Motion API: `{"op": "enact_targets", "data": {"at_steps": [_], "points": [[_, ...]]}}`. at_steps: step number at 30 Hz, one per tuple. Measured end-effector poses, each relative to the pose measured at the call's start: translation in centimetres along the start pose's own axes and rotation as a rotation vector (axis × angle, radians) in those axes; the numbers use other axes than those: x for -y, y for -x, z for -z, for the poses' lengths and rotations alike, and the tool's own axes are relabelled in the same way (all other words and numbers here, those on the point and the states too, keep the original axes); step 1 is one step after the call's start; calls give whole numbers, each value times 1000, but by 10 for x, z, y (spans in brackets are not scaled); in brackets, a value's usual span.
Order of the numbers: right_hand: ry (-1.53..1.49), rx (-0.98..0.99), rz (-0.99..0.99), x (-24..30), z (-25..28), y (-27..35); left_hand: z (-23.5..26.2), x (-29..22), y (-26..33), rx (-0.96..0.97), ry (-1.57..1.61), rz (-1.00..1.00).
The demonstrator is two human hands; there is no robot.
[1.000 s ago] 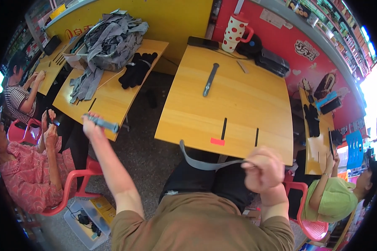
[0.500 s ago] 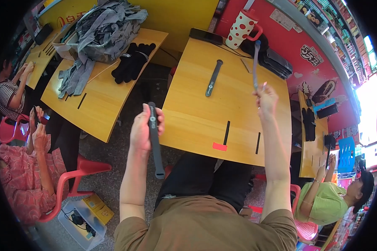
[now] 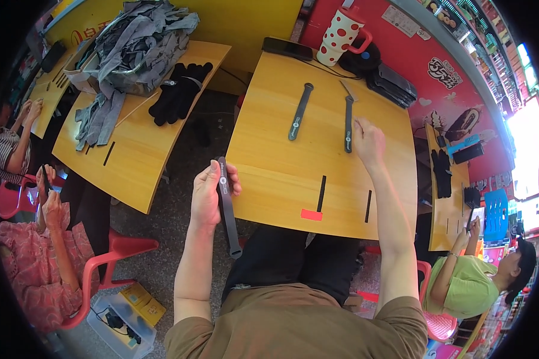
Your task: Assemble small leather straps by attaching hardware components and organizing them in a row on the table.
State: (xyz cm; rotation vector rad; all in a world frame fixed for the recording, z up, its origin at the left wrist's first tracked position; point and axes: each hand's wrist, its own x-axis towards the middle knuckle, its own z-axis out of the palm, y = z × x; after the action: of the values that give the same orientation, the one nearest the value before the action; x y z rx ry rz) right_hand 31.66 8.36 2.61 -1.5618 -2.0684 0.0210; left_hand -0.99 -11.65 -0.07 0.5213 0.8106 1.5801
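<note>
My left hand (image 3: 208, 194) holds a dark grey strap (image 3: 228, 212) upright off the table's left edge; its slotted end hangs down below the hand. Beside a second strap (image 3: 348, 128), which lies lengthwise on the yellow wooden table (image 3: 275, 173), is my right hand (image 3: 370, 140). Its fingers are loosely bent and grip nothing that shows. A third strap (image 3: 301, 110) lies to the left of that one, roughly side by side with it. Each strap carries a small pale print and has a rounded, slotted end.
At the table's back stand a red-dotted white tumbler (image 3: 335, 43), a dark phone-like slab (image 3: 287, 48) and a stack of dark pouches (image 3: 392, 87). Black strips and a red label (image 3: 311, 215) mark the near side. Left, another table holds grey scraps (image 3: 141, 45) and black gloves (image 3: 179, 93). Co-workers sit on both sides.
My right hand has come down and toward me, laying the strap it held on the table and letting go of it. My left hand still grips its strap, slightly lower and further right.
</note>
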Motion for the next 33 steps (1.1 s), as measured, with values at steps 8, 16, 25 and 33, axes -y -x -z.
{"op": "enact_targets", "data": {"at_steps": [8,16,25,33], "points": [[207,-18,242,30,-60,-16,1,6,3,32,-80,-49],[132,-56,195,58,-72,-22,-37,-38,-22,302,-913,-111],[52,-118,206,55,-80,-23,-103,17,-147,510,-1897,-647],[65,-25,226,55,-76,-26,-88,6,-175,394,-1951,-534]]}}
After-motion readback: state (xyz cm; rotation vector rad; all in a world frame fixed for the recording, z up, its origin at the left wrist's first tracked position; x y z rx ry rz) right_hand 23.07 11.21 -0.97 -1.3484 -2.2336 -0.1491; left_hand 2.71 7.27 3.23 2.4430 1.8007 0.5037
